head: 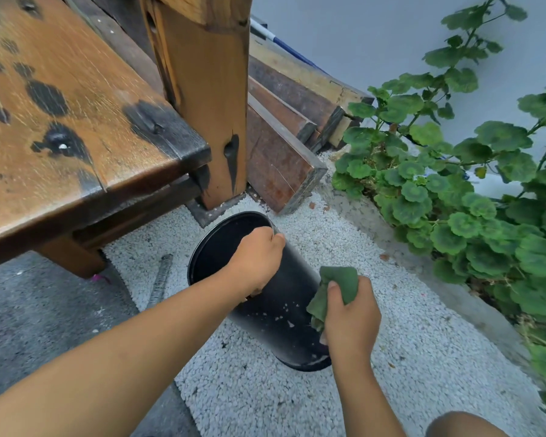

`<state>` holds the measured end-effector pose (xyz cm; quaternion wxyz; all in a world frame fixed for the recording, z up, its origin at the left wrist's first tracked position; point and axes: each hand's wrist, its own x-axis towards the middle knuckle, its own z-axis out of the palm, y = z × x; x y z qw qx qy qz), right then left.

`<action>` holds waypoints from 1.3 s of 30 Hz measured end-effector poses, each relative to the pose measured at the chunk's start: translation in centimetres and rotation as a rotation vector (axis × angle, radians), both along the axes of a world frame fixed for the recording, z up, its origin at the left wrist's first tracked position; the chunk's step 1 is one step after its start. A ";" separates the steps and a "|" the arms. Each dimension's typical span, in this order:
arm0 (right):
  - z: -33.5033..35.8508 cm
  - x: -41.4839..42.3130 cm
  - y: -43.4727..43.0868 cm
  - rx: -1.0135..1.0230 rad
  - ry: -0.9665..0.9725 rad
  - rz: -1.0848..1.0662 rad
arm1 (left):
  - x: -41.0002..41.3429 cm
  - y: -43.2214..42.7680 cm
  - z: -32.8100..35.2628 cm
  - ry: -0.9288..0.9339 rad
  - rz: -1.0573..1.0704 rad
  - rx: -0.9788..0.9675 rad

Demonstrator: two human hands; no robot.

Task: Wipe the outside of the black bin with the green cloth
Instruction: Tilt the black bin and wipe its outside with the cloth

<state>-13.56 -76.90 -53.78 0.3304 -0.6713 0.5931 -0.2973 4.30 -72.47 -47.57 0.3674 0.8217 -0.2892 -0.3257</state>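
The black bin (275, 313) stands tilted on white gravel in the middle of the head view, its open mouth turned up and to the left. Pale specks dot its lower side wall. My left hand (255, 259) grips the bin's rim at the right of the opening, fingers curled over the edge. My right hand (351, 316) clutches the bunched green cloth (334, 288) and presses it against the bin's right outer wall. The bin's far side is hidden.
A stained wooden table (76, 115) with a thick post (208, 99) overhangs the left. Stacked timber planks (284, 159) lie behind the bin. Leafy green plants (454, 200) fill the right along a concrete kerb. A grey metal bar (160, 279) lies on the gravel at the left.
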 end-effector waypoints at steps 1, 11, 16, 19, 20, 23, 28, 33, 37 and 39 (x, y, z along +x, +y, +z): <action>1.2 0.4 0.5 -0.021 -0.048 0.019 | 0.1 -0.4 0.4 0.054 0.028 -0.007; 4.4 5.8 2.9 0.034 -0.189 0.144 | 0.4 -2.1 0.0 0.465 0.312 -0.068; 3.4 7.0 3.0 -0.041 -0.114 0.102 | 0.4 -1.9 0.1 0.406 0.211 -0.110; 3.3 7.0 1.9 -0.114 -0.018 0.116 | -0.4 -1.1 0.1 0.107 0.045 -0.145; 3.2 6.9 1.6 -0.128 0.007 0.111 | -0.8 -0.8 -0.2 0.021 0.015 -0.170; 2.8 6.6 1.6 -0.152 0.053 0.105 | -1.5 -0.1 -1.2 -0.156 -0.045 -0.194; 1.3 6.4 2.2 -0.171 0.090 0.129 | -0.1 1.2 -2.4 -0.302 -0.059 -0.182; -0.7 5.1 0.4 -0.128 0.167 0.099 | 1.7 2.0 -2.7 -0.356 -0.040 -0.179; -2.5 3.5 -1.5 -0.074 0.232 0.043 | 2.8 2.5 -3.1 -0.342 0.007 -0.143; -3.3 2.7 -2.2 -0.051 0.243 0.022 | 3.0 2.3 -3.0 -0.338 0.006 -0.136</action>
